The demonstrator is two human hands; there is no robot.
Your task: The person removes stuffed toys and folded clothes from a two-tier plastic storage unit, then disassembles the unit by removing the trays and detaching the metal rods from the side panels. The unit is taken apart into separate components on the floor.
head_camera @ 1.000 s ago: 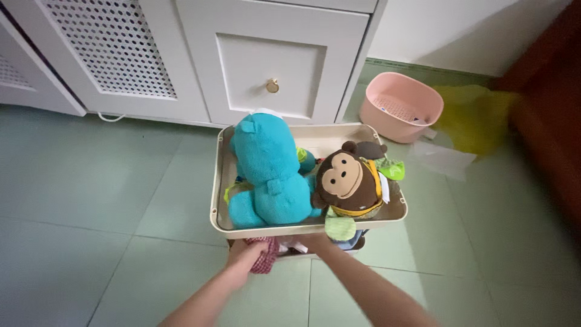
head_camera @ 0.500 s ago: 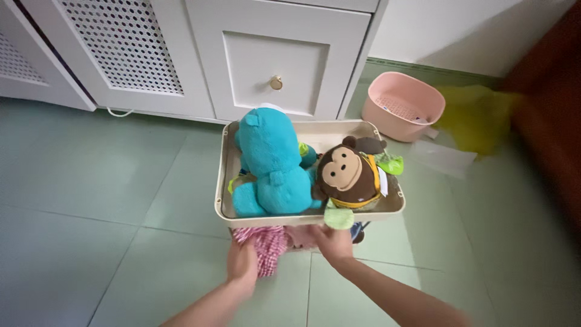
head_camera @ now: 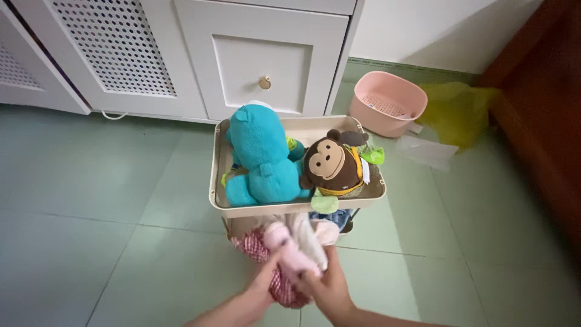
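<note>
In my left hand and right hand I grip soft matt cloth: a pink garment over red-and-white checked fabric. Just beyond my grip, the cream tray looks like smooth plastic. It holds a fuzzy turquoise plush toy and a brown plush monkey. The floor tiles look smooth, semi-glossy.

The lower shelf's clothes are blurred, half hidden under the cream tray.
</note>
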